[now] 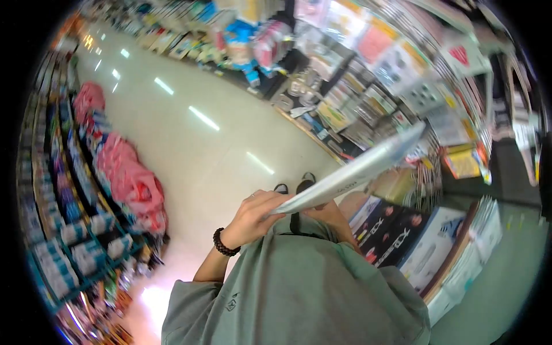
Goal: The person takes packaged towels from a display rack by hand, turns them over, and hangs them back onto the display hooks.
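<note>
A flat white package (351, 172) with small dark lettering is tilted in front of me, seen nearly edge-on. My left hand (260, 208), with a ring and a dark beaded bracelet on the wrist, is closed around its near left end. Against the package's lower edge is my right hand (326, 214), its fingers largely hidden behind it. Below the package is my grey-green shirt (310, 282). My shoes (306, 183) show on the floor just beyond it.
Shelves of packaged goods (397, 75) rise at the right, with dark boxes (397, 233) stacked low beside me. Along the left runs another stocked shelf (63, 172), partly draped with pink cloth (135, 178). A shiny pale floor (201, 149) lies between them.
</note>
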The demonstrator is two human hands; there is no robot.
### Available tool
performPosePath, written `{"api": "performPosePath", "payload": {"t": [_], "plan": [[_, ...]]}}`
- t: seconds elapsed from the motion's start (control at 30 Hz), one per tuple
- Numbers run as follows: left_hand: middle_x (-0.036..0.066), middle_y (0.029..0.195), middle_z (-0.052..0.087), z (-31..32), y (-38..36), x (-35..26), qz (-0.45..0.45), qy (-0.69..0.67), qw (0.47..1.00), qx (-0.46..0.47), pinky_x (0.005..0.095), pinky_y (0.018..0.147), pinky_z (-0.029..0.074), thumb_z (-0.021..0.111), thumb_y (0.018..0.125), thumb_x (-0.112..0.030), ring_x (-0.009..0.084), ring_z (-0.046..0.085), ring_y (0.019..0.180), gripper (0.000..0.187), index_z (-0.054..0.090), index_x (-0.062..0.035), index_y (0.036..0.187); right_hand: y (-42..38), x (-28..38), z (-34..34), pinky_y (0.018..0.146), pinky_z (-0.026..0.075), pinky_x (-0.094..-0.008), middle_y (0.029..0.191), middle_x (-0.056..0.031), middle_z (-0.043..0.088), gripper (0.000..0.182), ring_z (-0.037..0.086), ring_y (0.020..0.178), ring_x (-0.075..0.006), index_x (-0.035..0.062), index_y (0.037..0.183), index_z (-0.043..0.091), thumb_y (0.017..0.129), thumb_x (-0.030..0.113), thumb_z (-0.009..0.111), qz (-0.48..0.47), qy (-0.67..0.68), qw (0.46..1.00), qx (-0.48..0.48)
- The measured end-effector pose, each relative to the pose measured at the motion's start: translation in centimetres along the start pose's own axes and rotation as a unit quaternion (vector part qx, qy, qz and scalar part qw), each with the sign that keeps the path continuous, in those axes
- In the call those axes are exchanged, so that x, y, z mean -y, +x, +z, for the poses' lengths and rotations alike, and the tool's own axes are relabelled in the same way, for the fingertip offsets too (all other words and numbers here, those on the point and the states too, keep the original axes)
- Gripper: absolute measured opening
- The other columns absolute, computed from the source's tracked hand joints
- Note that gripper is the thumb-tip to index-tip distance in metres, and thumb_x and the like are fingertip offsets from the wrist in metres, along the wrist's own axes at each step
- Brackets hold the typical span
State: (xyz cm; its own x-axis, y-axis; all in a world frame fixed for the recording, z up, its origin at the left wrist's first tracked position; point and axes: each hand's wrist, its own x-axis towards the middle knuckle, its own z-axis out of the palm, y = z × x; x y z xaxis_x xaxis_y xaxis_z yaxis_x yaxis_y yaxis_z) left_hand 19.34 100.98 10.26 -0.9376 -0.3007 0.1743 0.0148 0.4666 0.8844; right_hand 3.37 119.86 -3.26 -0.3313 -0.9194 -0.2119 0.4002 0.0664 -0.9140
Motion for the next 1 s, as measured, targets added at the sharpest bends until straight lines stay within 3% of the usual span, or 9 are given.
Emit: {"api": "performPosePath", "payload": {"t": [0.07, 0.27, 0.47, 0.5, 0.6, 0.67, 0.73, 0.93, 1.0], "plan": [[0.015, 0.102, 0.068, -0.7, -1.8, 0.7, -0.009, -0.004, 0.999, -0.049, 0.0352, 0.079, 0.053, 0.075, 0.076, 0.004, 0.0274, 0.066, 0.091, 0.038, 0.066, 0.0007, 0.113, 2.9, 0.4, 0.2, 0.091, 0.049, -0.0313, 0.111, -0.0081, 0.068, 0.033, 0.062, 0.103, -0.0166, 0.0010, 0.113, 0.066, 0.081, -0.001, 0.074, 0.011, -0.106, 0.990, 0.093], [0.015, 0.099, 0.071, -1.5, -5.0, 1.9, -0.116, -0.083, 0.948, -0.286, 0.0347, 0.079, 0.054, 0.071, 0.082, 0.002, 0.0269, 0.069, 0.090, 0.019, 0.069, 0.0033, 0.101, 10.8, 1.7, 4.3, 0.079, 0.047, -0.0258, 0.095, -0.0045, 0.068, 0.016, 0.061, 0.091, -0.0123, 0.0026, 0.100, 0.069, 0.084, 0.004, 0.071, 0.125, -0.098, 0.969, 0.188], [0.015, 0.100, 0.071, -5.2, -5.0, 4.3, -0.194, -0.045, 0.901, -0.386, 0.0343, 0.081, 0.054, 0.069, 0.083, 0.002, 0.0276, 0.069, 0.090, 0.018, 0.069, 0.0035, 0.101, 20.1, 0.1, 7.4, 0.076, 0.046, -0.0249, 0.090, -0.0022, 0.062, 0.022, 0.058, 0.087, -0.0103, 0.0024, 0.104, 0.067, 0.083, 0.005, 0.072, 0.102, -0.176, 0.938, 0.282], [0.016, 0.100, 0.070, -6.3, -4.5, 4.8, -0.203, -0.041, 0.893, -0.400, 0.0347, 0.081, 0.054, 0.069, 0.083, 0.003, 0.0287, 0.068, 0.090, 0.018, 0.069, 0.0035, 0.101, 21.8, -0.4, 7.5, 0.087, 0.050, -0.0289, 0.104, -0.0050, 0.069, 0.023, 0.063, 0.100, -0.0140, 0.0041, 0.108, 0.068, 0.086, 0.008, 0.073, 0.096, -0.145, 0.937, 0.304], [0.014, 0.098, 0.071, -9.1, -3.0, 6.8, -0.231, -0.034, 0.867, -0.441, 0.0331, 0.079, 0.054, 0.068, 0.085, 0.003, 0.0234, 0.069, 0.088, 0.017, 0.069, 0.0027, 0.102, 26.5, -0.5, 7.7, 0.090, 0.049, -0.0307, 0.110, -0.0066, 0.066, 0.037, 0.060, 0.104, -0.0165, 0.0009, 0.120, 0.062, 0.086, 0.012, 0.073, 0.212, -0.189, 0.908, 0.308], [0.014, 0.099, 0.070, -10.8, -2.1, 8.4, -0.226, -0.039, 0.862, -0.452, 0.0322, 0.077, 0.055, 0.067, 0.085, 0.005, 0.0223, 0.069, 0.088, 0.018, 0.069, 0.0026, 0.103, 29.9, 2.8, 10.0, 0.094, 0.049, -0.0331, 0.117, -0.0086, 0.065, 0.041, 0.060, 0.110, -0.0193, -0.0004, 0.123, 0.061, 0.087, 0.013, 0.073, 0.191, -0.278, 0.869, 0.361], [0.016, 0.104, 0.069, -12.6, -1.3, 9.3, -0.240, -0.049, 0.859, -0.450, 0.0334, 0.077, 0.058, 0.065, 0.084, 0.008, 0.0240, 0.069, 0.088, 0.022, 0.068, 0.0023, 0.105, 32.6, 3.7, 11.2, 0.092, 0.050, -0.0329, 0.115, -0.0090, 0.066, 0.040, 0.061, 0.108, -0.0194, -0.0008, 0.122, 0.061, 0.086, 0.010, 0.073, 0.179, -0.315, 0.853, 0.377], [0.015, 0.105, 0.069, -16.2, 0.2, 9.8, -0.236, 0.092, 0.834, -0.490, 0.0389, 0.083, 0.053, 0.069, 0.085, -0.003, 0.0313, 0.066, 0.096, 0.023, 0.069, 0.0001, 0.107, 40.6, 1.4, 14.9, 0.083, 0.051, -0.0310, 0.099, -0.0059, 0.068, 0.029, 0.063, 0.093, -0.0178, 0.0021, 0.107, 0.067, 0.080, 0.007, 0.076, 0.260, -0.072, 0.862, 0.429], [0.014, 0.106, 0.069, -17.0, -0.6, 10.3, -0.237, 0.055, 0.808, -0.536, 0.0375, 0.083, 0.054, 0.068, 0.086, -0.003, 0.0300, 0.066, 0.097, 0.023, 0.068, 0.0004, 0.109, 42.8, 3.0, 18.8, 0.080, 0.051, -0.0300, 0.093, -0.0049, 0.067, 0.026, 0.063, 0.089, -0.0166, 0.0012, 0.102, 0.067, 0.078, 0.008, 0.077, 0.206, -0.150, 0.838, 0.483]]}}
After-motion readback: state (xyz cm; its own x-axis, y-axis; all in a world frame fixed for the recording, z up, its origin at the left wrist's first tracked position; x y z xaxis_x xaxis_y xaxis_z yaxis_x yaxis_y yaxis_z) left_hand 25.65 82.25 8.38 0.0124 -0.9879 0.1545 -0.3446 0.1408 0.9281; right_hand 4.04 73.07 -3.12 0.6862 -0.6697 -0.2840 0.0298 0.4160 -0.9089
